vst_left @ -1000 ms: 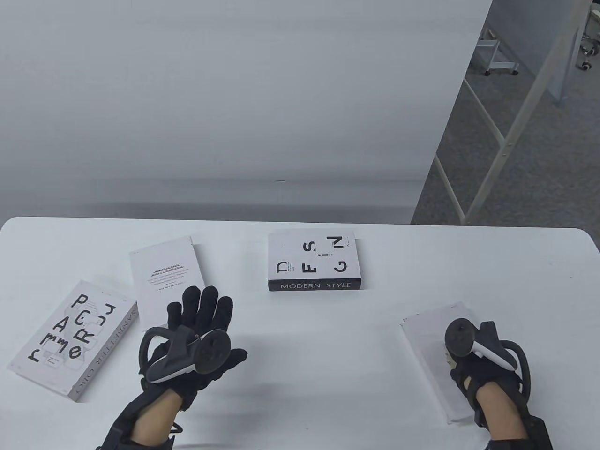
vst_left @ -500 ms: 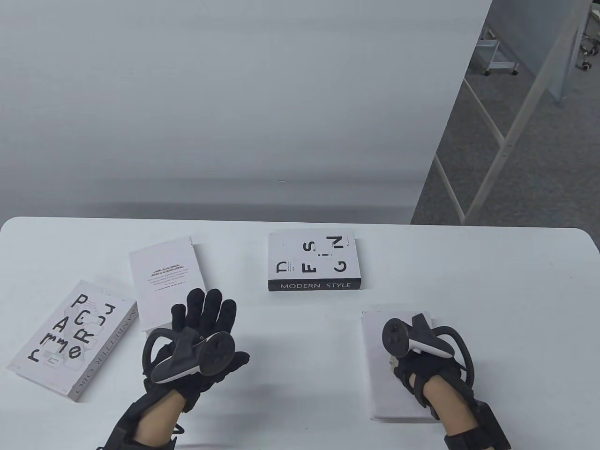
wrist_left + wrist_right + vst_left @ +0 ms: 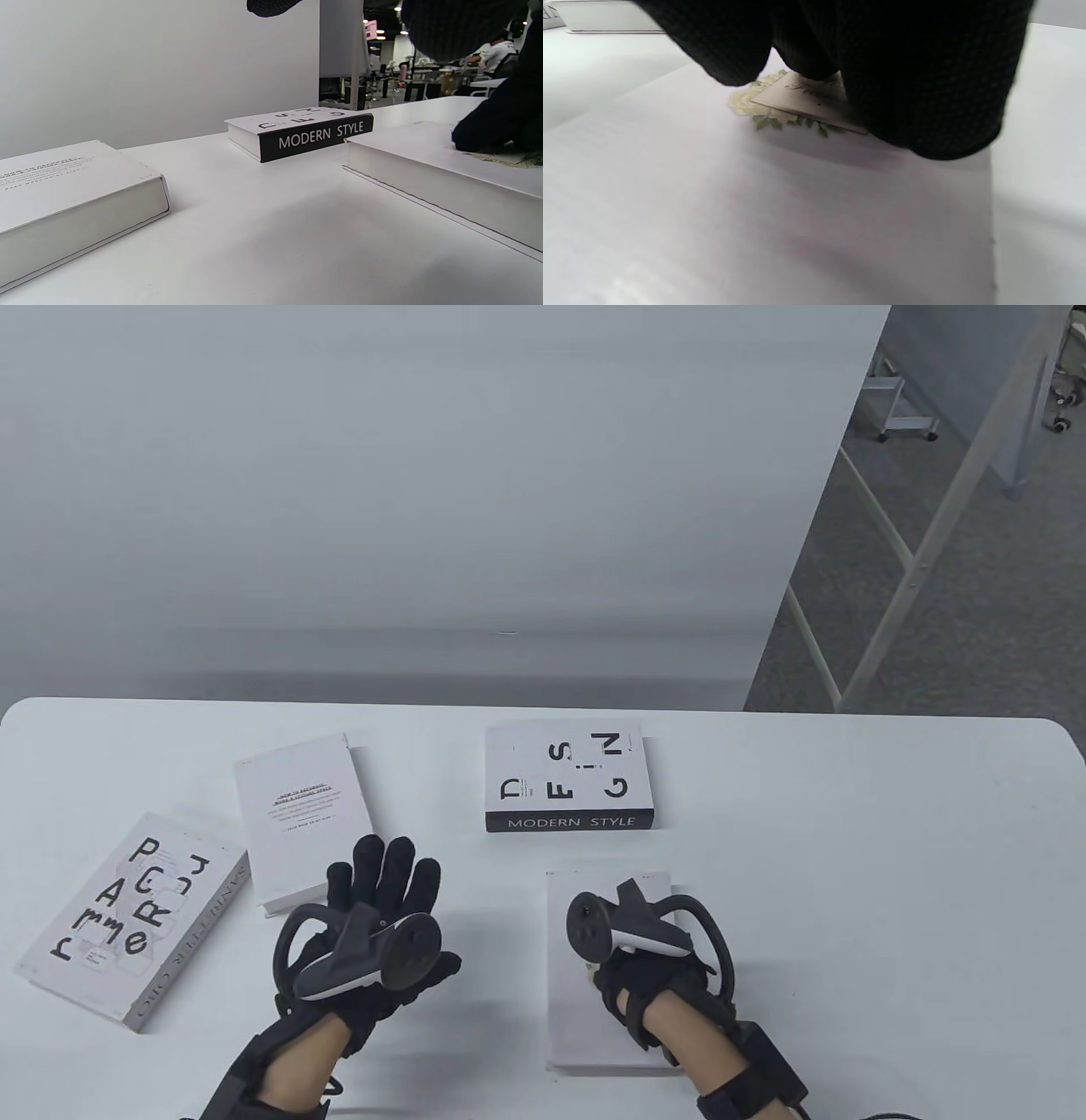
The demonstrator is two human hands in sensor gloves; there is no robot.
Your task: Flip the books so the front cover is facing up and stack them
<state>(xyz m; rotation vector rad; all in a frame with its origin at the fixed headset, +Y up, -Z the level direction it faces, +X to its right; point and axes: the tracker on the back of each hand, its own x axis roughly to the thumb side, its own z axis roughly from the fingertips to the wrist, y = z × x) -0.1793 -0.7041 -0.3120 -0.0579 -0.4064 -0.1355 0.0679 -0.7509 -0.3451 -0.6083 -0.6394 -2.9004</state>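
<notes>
Since a second ago, the white book (image 3: 585, 1044) has been slid leftward toward the table's middle under the right hand (image 3: 649, 976), whose fingers (image 3: 925, 84) are pressed flat on its cover beside a flower motif (image 3: 755, 103). Nothing is held by the left hand (image 3: 373, 916); its fingers are spread above the white table (image 3: 848, 857), just right of the text-covered book (image 3: 301, 814). Farther back lies the MODERN STYLE book (image 3: 570, 789), and the lettered book (image 3: 131, 920) at far left. A grey wall (image 3: 424, 475) is seen behind.
</notes>
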